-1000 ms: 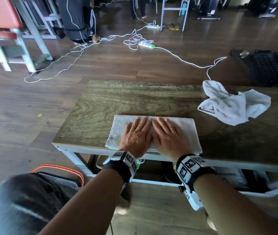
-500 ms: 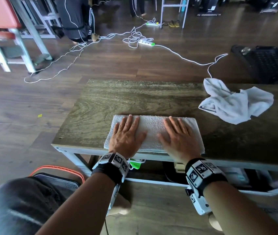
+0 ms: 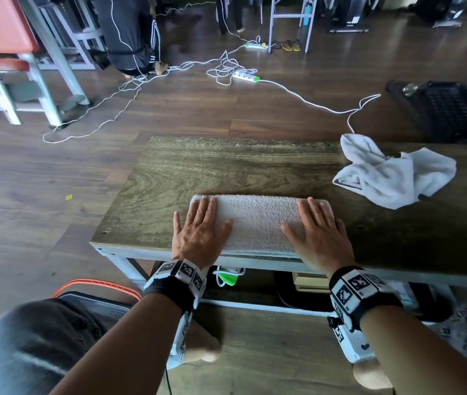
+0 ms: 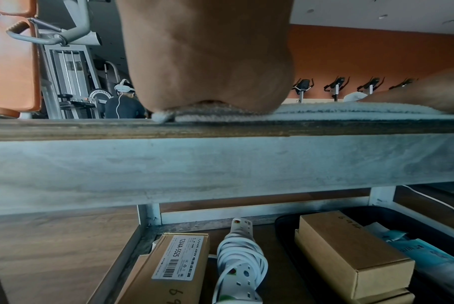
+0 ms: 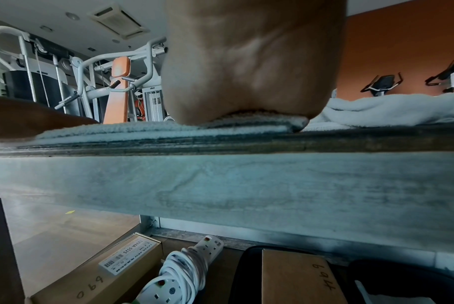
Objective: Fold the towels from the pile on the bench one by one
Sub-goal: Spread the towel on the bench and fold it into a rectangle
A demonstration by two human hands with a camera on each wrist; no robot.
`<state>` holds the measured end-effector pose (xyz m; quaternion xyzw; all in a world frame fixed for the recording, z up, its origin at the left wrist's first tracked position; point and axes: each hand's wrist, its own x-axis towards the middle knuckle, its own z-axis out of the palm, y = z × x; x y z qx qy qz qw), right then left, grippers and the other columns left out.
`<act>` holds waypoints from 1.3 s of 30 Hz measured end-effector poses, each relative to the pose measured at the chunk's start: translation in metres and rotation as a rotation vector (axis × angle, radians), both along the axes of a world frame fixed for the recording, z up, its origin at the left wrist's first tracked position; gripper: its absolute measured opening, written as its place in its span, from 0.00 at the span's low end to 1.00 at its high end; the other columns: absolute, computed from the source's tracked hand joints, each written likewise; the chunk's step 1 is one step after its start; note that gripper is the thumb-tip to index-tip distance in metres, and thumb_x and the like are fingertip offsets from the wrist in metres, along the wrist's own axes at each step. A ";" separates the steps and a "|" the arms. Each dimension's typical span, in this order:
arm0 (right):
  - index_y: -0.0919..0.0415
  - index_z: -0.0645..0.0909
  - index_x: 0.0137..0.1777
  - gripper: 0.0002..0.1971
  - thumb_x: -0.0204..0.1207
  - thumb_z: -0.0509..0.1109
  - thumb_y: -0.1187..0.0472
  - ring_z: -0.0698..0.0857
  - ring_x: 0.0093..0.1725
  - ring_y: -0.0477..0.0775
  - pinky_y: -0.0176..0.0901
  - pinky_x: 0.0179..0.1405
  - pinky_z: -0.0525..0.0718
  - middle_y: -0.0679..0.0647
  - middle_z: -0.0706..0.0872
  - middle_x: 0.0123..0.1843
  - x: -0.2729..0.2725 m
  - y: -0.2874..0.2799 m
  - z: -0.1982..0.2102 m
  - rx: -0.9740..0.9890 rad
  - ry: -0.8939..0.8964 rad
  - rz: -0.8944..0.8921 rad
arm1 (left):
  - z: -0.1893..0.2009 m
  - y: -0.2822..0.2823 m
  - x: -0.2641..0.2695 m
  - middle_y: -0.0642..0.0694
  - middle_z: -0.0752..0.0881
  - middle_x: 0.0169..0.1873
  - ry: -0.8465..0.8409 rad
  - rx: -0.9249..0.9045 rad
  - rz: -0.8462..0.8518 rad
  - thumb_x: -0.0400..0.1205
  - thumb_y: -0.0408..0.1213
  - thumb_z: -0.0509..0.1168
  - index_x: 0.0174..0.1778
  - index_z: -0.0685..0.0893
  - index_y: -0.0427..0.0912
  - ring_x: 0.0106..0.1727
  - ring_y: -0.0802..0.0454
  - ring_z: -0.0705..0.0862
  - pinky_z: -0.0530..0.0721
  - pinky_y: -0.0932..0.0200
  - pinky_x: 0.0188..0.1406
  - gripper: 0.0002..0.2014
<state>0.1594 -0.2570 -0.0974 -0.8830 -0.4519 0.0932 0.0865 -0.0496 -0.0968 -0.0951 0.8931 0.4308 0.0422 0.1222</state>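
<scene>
A white towel (image 3: 258,223), folded into a long strip, lies along the near edge of the wooden bench (image 3: 226,166). My left hand (image 3: 201,232) presses flat on its left end, fingers straight and spread. My right hand (image 3: 317,235) presses flat on its right end the same way. In the left wrist view the heel of the left hand (image 4: 210,61) sits on the folded towel (image 4: 324,112); in the right wrist view the right hand (image 5: 246,61) does the same on the towel's right end (image 5: 169,127). A crumpled white towel (image 3: 394,175) lies at the bench's right.
White cables and a power strip (image 3: 246,75) trail over the floor beyond the bench. A black basket (image 3: 440,109) stands at the far right. Cardboard boxes (image 4: 350,253) and a coiled extension lead (image 4: 239,257) sit on the shelf under the bench. A person (image 3: 129,32) crouches at the back.
Both hands started together at the towel's middle and have slid apart, the left to the left end and the right to the right end, flattening the strip.
</scene>
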 end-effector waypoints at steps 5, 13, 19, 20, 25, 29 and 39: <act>0.48 0.40 0.88 0.44 0.78 0.39 0.25 0.34 0.88 0.49 0.65 0.86 0.44 0.44 0.36 0.90 0.003 0.000 0.004 -0.040 0.066 0.023 | -0.001 0.002 -0.004 0.57 0.41 0.85 0.005 -0.047 0.038 0.80 0.73 0.34 0.85 0.40 0.60 0.86 0.47 0.40 0.37 0.31 0.81 0.39; 0.55 0.80 0.43 0.13 0.80 0.57 0.51 0.79 0.53 0.53 0.48 0.53 0.77 0.49 0.81 0.47 -0.032 -0.018 0.016 0.368 -0.256 0.380 | 0.007 -0.001 0.006 0.56 0.38 0.85 0.086 -0.132 0.141 0.79 0.73 0.35 0.85 0.39 0.58 0.86 0.43 0.37 0.33 0.25 0.78 0.40; 0.55 0.79 0.53 0.09 0.81 0.62 0.52 0.82 0.50 0.49 0.40 0.36 0.77 0.47 0.82 0.51 -0.047 -0.018 0.017 0.293 -0.117 0.253 | 0.032 -0.025 0.006 0.37 0.52 0.84 0.318 -0.059 0.224 0.80 0.70 0.38 0.85 0.52 0.43 0.83 0.32 0.52 0.42 0.21 0.75 0.43; 0.55 0.78 0.58 0.11 0.81 0.63 0.51 0.82 0.55 0.51 0.43 0.42 0.81 0.49 0.81 0.56 -0.043 -0.017 0.018 0.257 -0.131 0.233 | 0.037 -0.027 0.004 0.34 0.61 0.80 0.271 -0.027 0.244 0.82 0.67 0.44 0.81 0.60 0.39 0.79 0.33 0.59 0.50 0.24 0.75 0.40; 0.61 0.56 0.84 0.34 0.83 0.63 0.51 0.71 0.77 0.60 0.51 0.75 0.73 0.61 0.69 0.79 -0.038 -0.016 0.016 0.137 -0.023 0.131 | 0.043 -0.023 -0.014 0.34 0.69 0.67 -0.013 -0.147 0.240 0.81 0.51 0.60 0.70 0.70 0.36 0.71 0.35 0.66 0.70 0.38 0.67 0.27; 0.55 0.45 0.88 0.42 0.81 0.65 0.48 0.55 0.85 0.70 0.61 0.85 0.57 0.66 0.55 0.85 -0.043 -0.021 0.011 0.094 0.062 0.210 | 0.035 -0.019 -0.020 0.37 0.74 0.61 -0.013 -0.179 0.195 0.80 0.57 0.62 0.62 0.78 0.40 0.65 0.37 0.71 0.73 0.40 0.66 0.24; 0.54 0.71 0.78 0.38 0.68 0.82 0.54 0.73 0.76 0.52 0.48 0.80 0.70 0.50 0.76 0.75 -0.060 -0.019 0.008 0.521 0.111 0.457 | 0.078 -0.033 0.008 0.34 0.85 0.43 -0.816 -0.789 0.280 0.84 0.29 0.60 0.61 0.74 0.38 0.28 0.48 0.87 0.84 0.59 0.22 0.11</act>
